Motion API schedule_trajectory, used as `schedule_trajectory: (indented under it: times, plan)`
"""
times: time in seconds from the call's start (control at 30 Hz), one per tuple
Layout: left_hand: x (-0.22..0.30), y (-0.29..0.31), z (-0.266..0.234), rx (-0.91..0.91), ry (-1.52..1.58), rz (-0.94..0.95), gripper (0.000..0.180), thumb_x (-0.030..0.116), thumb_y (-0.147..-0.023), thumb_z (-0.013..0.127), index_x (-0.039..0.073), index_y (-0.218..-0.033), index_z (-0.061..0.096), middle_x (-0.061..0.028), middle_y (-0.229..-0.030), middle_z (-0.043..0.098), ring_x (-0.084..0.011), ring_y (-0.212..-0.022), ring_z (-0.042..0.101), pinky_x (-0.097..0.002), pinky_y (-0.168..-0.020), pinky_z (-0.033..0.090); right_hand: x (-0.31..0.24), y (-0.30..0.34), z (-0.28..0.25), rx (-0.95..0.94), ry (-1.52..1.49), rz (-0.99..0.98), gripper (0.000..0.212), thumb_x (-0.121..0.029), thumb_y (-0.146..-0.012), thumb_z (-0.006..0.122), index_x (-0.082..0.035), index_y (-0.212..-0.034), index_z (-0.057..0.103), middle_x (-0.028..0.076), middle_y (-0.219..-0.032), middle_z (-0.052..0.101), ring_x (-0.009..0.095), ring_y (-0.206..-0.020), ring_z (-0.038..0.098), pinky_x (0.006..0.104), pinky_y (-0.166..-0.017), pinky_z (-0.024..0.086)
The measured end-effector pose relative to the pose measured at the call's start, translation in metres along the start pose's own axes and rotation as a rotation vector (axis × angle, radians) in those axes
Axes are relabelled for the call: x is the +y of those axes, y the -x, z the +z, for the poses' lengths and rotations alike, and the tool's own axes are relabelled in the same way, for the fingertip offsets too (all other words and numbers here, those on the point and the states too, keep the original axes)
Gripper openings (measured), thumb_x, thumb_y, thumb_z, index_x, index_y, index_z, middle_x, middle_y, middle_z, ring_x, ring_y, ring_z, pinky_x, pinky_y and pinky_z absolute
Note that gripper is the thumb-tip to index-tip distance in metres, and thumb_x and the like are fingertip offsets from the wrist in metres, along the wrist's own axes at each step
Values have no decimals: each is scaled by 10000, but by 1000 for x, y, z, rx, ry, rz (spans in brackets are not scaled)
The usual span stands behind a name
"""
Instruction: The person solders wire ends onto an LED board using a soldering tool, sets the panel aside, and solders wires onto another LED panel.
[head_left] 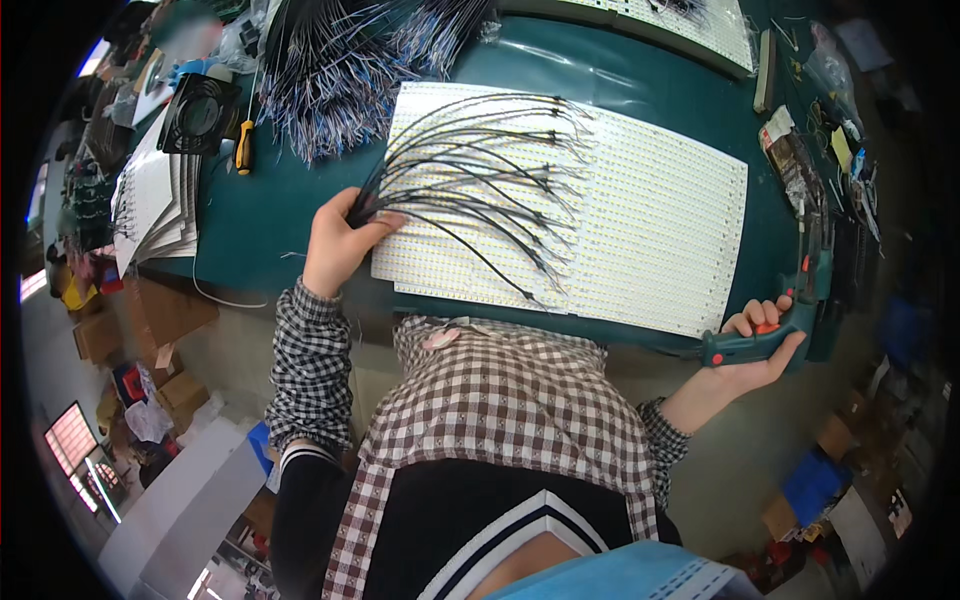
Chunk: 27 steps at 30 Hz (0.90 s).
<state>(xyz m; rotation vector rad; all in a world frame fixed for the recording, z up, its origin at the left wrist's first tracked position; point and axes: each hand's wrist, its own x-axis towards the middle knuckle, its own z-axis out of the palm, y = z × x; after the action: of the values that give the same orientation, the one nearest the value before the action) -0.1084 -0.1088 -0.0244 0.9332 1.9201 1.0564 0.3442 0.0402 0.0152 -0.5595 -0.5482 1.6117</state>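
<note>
Currently, the left hand (340,240) pinches a fanned bundle of black cables (372,192) between thumb and fingers, left of the frame's centre; the right hand (760,335), at the lower right, is wrapped around the grip of a green handheld tool (740,348) with an orange trigger. The cables lie across the left part of a white panel surface (670,210) in the middle of the frame, their connector ends (548,137) spread toward its centre. Caution: if the left-hand pinch loosens, the fan may collapse and the cables may cross or tangle. If the bundle is dragged sideways, thin wire tips may snag or bend against the panel surface. Unintended pressure on the trigger may actuate the tool, as the fingers lie close to it; contact between the tool and the nearby panel corner may mark the panel. Count: two hands; one handheld tool; one bundle in the left hand, of well over ten cables, overlapping too much for an exact figure; apparently two panel sections, meeting along a seam near the centre. At the upper left: one black fan (200,115), one yellow-handled screwdriver (244,148). At the top: two heaps of loose cables (330,75), strands uncountable. All of these are on one green workbench (270,215).
</note>
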Motion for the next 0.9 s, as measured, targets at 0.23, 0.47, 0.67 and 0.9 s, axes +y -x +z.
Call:
schedule_trajectory:
  times: [0.23, 0.47, 0.67, 0.9]
  plan:
    - [20, 0, -37, -16, 263, -184, 183, 64, -840, 686, 27, -1001, 608, 91, -697, 559, 21, -535, 384, -177, -467, 240, 2, -6, -20, -54, 30, -35, 488, -385, -927, 606, -11, -1214, 480, 34, -892, 481, 125, -786, 464, 235, -606, 458]
    - [99, -17, -174, 207, 27, 143, 522, 91, -838, 629, -30, -1326, 490, -122, -1172, 607, -168, -1017, 591, -291, -921, 454, 6, -14, -26, 26, 12, -194, 496, -396, -913, 626, -8, -1191, 491, 32, -863, 508, 138, -790, 510, 230, -577, 479]
    - [272, -96, -65, -339, -203, 626, 544, 123, -820, 672, -27, -1314, 500, -139, -1218, 596, -190, -1054, 574, -321, -927, 447, 3, -9, -38, 80, -20, -326, 480, -394, -920, 615, -11, -1186, 498, 42, -864, 523, 143, -776, 520, 228, -567, 476]
    - [440, -111, -34, -937, -1111, 978, 482, 163, -806, 736, -28, -1218, 575, -153, -1118, 653, -215, -996, 611, -338, -860, 475, -2, -3, -38, 170, -10, -401, 460, -395, -936, 589, -17, -1186, 507, 44, -881, 538, 146, -776, 522, 231, -570, 457]
